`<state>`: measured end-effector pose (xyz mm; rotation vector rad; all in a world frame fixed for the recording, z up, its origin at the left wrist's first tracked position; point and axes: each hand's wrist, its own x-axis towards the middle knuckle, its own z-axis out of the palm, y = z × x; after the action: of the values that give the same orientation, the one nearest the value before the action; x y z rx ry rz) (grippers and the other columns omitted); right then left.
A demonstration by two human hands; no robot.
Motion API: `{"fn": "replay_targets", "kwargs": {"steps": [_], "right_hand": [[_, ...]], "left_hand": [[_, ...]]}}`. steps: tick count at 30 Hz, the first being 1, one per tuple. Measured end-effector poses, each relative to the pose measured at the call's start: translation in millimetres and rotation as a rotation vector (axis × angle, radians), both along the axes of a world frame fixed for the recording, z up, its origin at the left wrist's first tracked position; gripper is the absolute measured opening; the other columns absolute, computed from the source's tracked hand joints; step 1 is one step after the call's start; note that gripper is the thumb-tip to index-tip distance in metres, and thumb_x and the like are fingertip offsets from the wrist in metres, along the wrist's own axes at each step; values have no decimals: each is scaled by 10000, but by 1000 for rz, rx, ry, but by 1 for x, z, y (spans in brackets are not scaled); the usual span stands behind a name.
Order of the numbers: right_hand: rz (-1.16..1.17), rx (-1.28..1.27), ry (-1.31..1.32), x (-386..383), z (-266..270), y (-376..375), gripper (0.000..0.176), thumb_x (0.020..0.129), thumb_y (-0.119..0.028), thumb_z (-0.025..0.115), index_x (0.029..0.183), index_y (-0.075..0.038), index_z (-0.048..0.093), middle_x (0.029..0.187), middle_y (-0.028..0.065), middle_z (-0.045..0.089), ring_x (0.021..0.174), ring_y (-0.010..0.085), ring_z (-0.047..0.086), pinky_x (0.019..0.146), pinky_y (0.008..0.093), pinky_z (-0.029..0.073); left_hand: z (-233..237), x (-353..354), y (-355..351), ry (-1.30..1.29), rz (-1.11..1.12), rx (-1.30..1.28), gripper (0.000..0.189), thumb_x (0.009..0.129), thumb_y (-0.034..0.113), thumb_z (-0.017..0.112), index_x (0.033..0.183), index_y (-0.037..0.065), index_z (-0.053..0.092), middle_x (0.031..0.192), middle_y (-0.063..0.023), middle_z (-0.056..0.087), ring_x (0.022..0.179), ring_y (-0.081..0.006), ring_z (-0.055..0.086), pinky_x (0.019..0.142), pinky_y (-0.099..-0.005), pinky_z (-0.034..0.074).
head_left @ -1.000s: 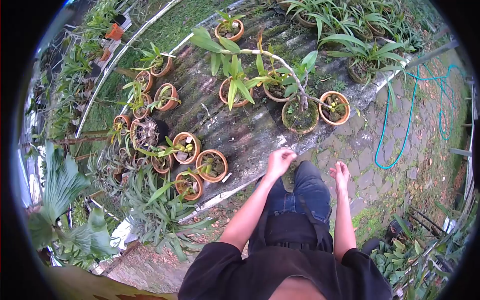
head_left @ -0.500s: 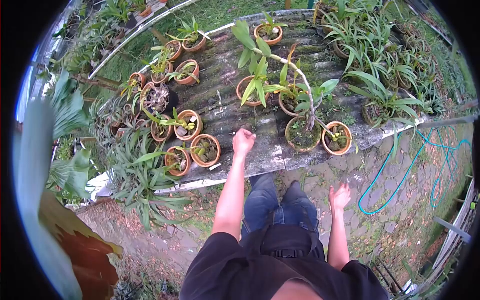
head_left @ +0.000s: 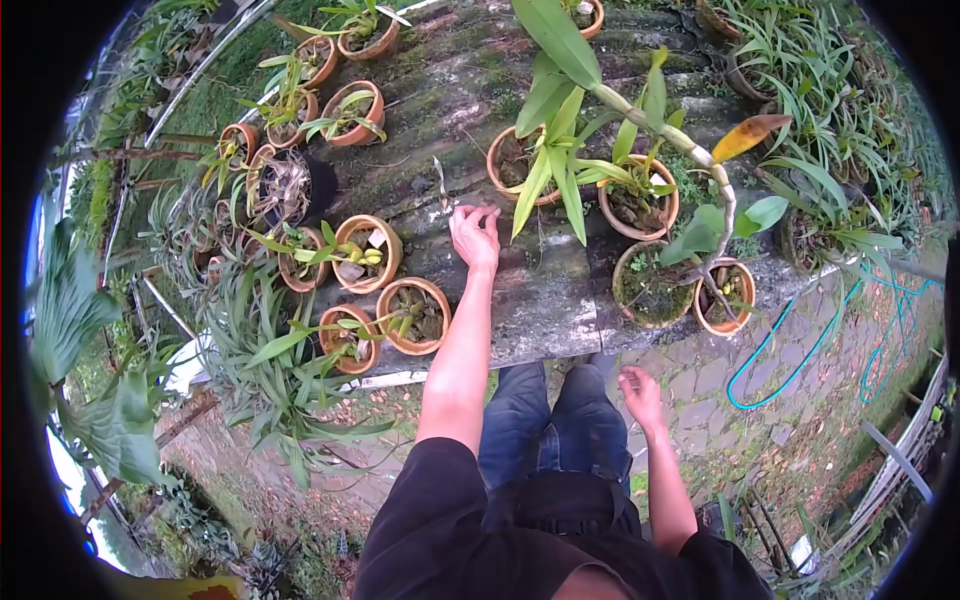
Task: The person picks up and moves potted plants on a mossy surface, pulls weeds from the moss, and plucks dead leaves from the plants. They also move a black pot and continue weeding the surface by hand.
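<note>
Clay pot (head_left: 415,315) at near left. Dry stalk (head_left: 440,186) lies on the mossy bench (head_left: 545,300), just beyond the left hand (head_left: 473,238), whose fingers are spread and hold nothing; contact unclear. Right hand (head_left: 640,393) hangs near, loosely open and empty.

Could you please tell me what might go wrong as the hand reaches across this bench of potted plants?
1. The left hand reaches past a clay pot near the front edge of the bench; the forearm might knock it off.
2. The long leaning stem hangs close to that arm, so a brush could snap it.
3. The hose lies on the paving near the feet and could cause a trip.
</note>
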<state>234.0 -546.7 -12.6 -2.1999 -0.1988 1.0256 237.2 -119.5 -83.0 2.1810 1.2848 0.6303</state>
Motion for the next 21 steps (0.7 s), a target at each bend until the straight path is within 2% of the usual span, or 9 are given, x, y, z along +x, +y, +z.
{"fn": "replay_targets", "kwargs": {"steps": [1,4,5,8,9,12,13,19,21], "right_hand": [[5,-7,11,-1,-1,5,277,926,-159,665,1148,8,675,1019,154,739,905,240,725,774,357,576],[18,-15,32,0,-4,18,276,919,-154,672,1141,10,669,1032,167,735,914,251,726,762,350,577],[17,-14,32,0,-5,21,274,919,-154,672,1138,11,669,1030,167,735,912,250,726,760,349,576],[33,-20,36,-2,-7,27,271,919,-154,671,1132,13,670,1024,171,733,909,248,726,756,348,576],[41,-22,36,-2,-10,27,271,919,-154,670,1131,14,670,1022,173,733,909,248,726,755,348,577],[43,-16,27,-4,-11,30,265,920,-155,667,1125,12,675,1022,174,732,905,246,725,745,349,574],[41,-21,34,-3,-10,31,263,920,-156,665,1124,11,677,1022,174,732,908,249,725,743,349,573],[25,-44,45,0,0,32,260,925,-169,658,1120,2,681,1019,171,735,924,264,726,757,358,566],[31,-55,30,0,0,30,260,927,-173,658,1121,-1,681,1020,171,735,927,269,727,773,363,565]], "left_hand": [[-2,-2,1,-29,-7,31,113,798,112,780,910,107,764,909,-79,604,885,-272,589,789,-402,489],[-1,1,11,-262,59,5,92,820,88,757,908,62,741,916,-80,609,841,-266,594,790,-406,491],[1,0,10,-304,203,-190,88,840,82,739,910,33,718,928,-87,617,824,-276,605,799,-409,496],[-6,-5,21,-196,149,-208,117,839,110,752,919,35,712,945,-95,621,879,-276,606,835,-406,494],[-4,-4,19,-97,68,-128,142,816,139,782,917,55,726,963,-110,619,957,-291,588,890,-413,477],[0,-3,18,11,2,-10,166,792,166,808,915,78,740,971,-113,617,1019,-307,562,935,-420,455],[0,0,19,35,31,-63,163,783,167,815,913,94,749,971,-117,613,1034,-327,555,949,-426,449],[-1,4,20,54,61,-111,138,788,137,803,893,76,737,1015,-124,624,1042,-332,557,962,-432,446],[3,5,14,6,-28,-128,131,788,132,801,881,71,732,1034,-122,626,1044,-330,557,963,-430,446]]}}
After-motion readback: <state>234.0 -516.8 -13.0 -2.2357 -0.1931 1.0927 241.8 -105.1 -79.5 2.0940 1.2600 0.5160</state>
